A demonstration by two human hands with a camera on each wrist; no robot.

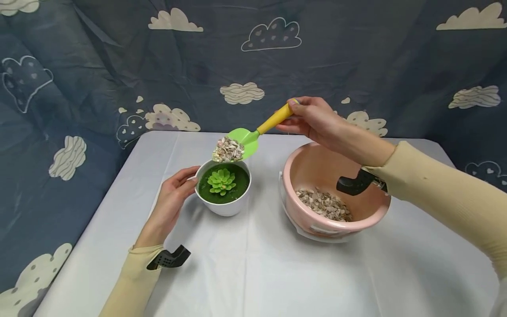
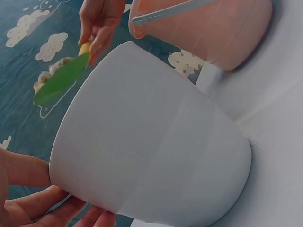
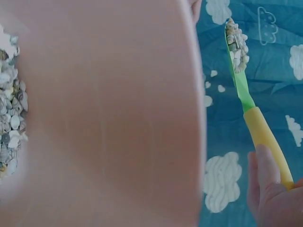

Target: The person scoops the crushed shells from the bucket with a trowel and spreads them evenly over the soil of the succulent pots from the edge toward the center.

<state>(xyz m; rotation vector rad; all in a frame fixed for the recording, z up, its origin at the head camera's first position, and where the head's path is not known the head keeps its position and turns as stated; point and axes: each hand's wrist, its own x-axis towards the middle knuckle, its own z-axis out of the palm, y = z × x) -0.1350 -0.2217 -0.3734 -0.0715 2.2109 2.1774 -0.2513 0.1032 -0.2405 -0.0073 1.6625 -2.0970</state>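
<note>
My right hand (image 1: 313, 118) grips the yellow handle of a small green trowel (image 1: 250, 141). Its blade carries a heap of small shells (image 1: 228, 150) above the far rim of a white pot (image 1: 223, 208). Inside the pot, a green succulent plant (image 1: 221, 181) sits in the middle of a dark green surface. My left hand (image 1: 174, 193) touches the pot's left side from outside; in the left wrist view, its fingers (image 2: 64, 208) lie against the pot wall, with the thumb by the rim.
A pink bucket (image 1: 292, 193) with a white handle stands on the white-covered table (image 1: 269, 273), right of the pot, under my right forearm. More shells (image 1: 322, 204) lie at its bottom. A dark blue cloud-print cloth (image 1: 336, 53) hangs behind the table.
</note>
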